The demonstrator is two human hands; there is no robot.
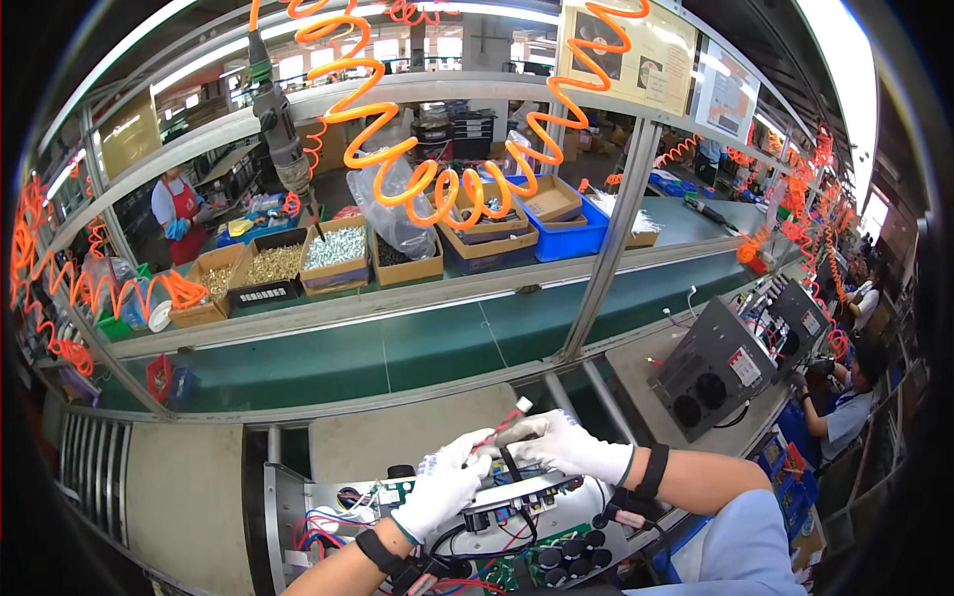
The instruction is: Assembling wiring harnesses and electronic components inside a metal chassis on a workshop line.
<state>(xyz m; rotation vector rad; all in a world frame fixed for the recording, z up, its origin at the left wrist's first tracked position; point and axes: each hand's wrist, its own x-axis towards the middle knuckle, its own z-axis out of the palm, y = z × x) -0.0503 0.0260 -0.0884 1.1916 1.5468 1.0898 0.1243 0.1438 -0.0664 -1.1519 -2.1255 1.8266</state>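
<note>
Both my hands wear white gloves above an open metal chassis (286,507) full of circuit boards and wiring. My left hand (449,487) is closed, its fingertips pinching a red-and-black twisted wire (484,441). A white plug (524,404) at the end of that wire sticks up between the hands. Close beside it, my right hand (571,447) has its fingers bent together at a black cable (510,463); the fingers partly cover what they grip. Black capacitors (571,556) and a green circuit board (517,571) lie below the hands.
Beyond the work surface runs a green conveyor belt (437,353). Cardboard boxes of screws (336,248) line the shelf behind it. A power screwdriver (283,129) hangs at upper left beside an orange coiled hose (363,134). Grey metal cases (711,368) and a co-worker (845,407) are at right.
</note>
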